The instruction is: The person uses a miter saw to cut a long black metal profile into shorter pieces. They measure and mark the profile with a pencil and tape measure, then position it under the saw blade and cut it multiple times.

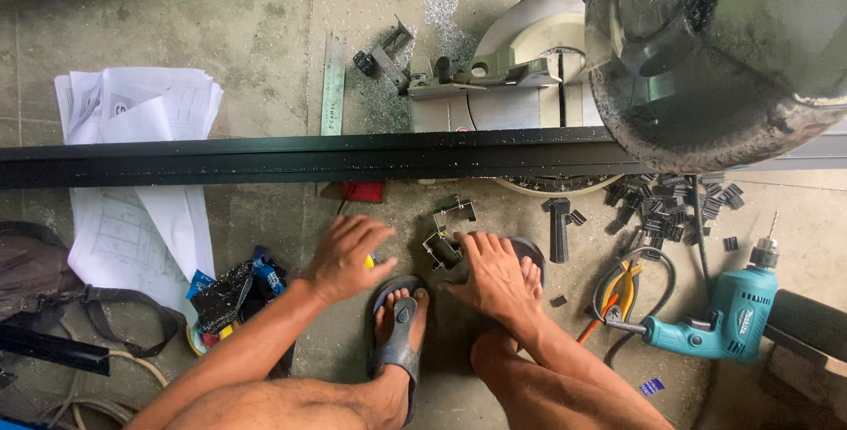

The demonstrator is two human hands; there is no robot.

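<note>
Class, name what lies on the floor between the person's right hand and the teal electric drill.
In the head view, between right hand and teal electric drill: orange-handled pliers inside a looped black cable.

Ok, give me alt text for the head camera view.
A person crouches on a concrete floor, left hand down flat and right hand beside a short metal offcut. A long black aluminium profile crosses a mitre saw; a teal drill lies right.

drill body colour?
Teal, with a dark chuck; the drill lies on the floor at right, clearest in the head view.
</note>
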